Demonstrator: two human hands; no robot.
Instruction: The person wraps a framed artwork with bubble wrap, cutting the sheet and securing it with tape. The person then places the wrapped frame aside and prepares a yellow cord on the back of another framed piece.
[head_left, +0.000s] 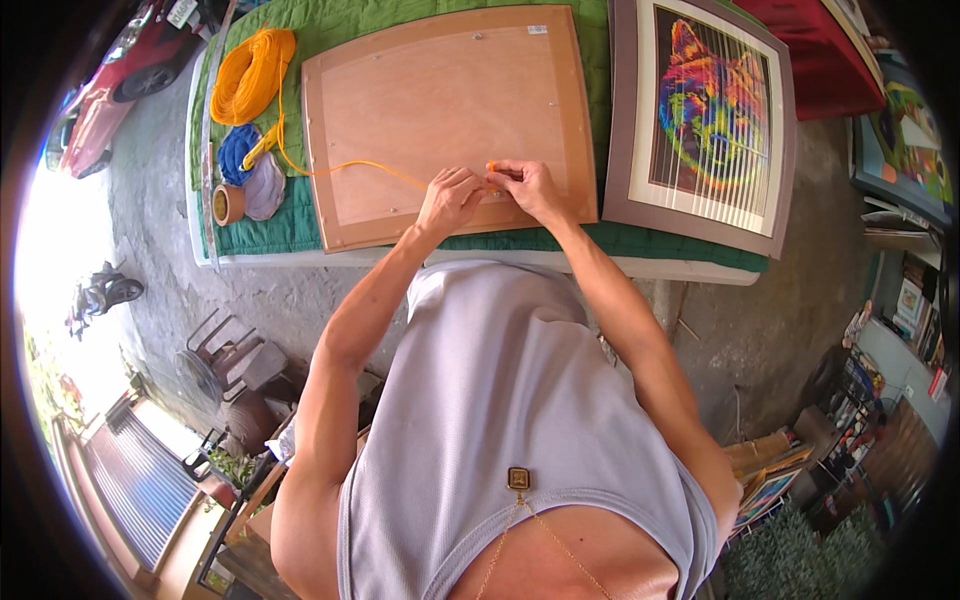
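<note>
A picture frame's brown backing board (442, 112) lies on the quilted green cloth before me, with several small metal fittings along its edges. Orange cord (360, 163) runs across it from a thick coil (253, 75) at the upper left. My left hand (452, 199) grips the cord low on the board. Close beside it, my right hand (529, 187) pinches the short cord end (491, 166) between thumb and fingers. One metal fitting (496, 193) sits just below my fingertips; whether the cord passes through it I cannot tell.
At right a framed, multicoloured animal picture (712, 112) overlaps the cloth. Leftward lie a yellow cutter knife (259, 150), a blue cloth bundle (237, 154), a roll of tape (228, 205) and a long metal ruler (208, 150) along the table's edge. A stacked chair (232, 356) stands behind on the floor.
</note>
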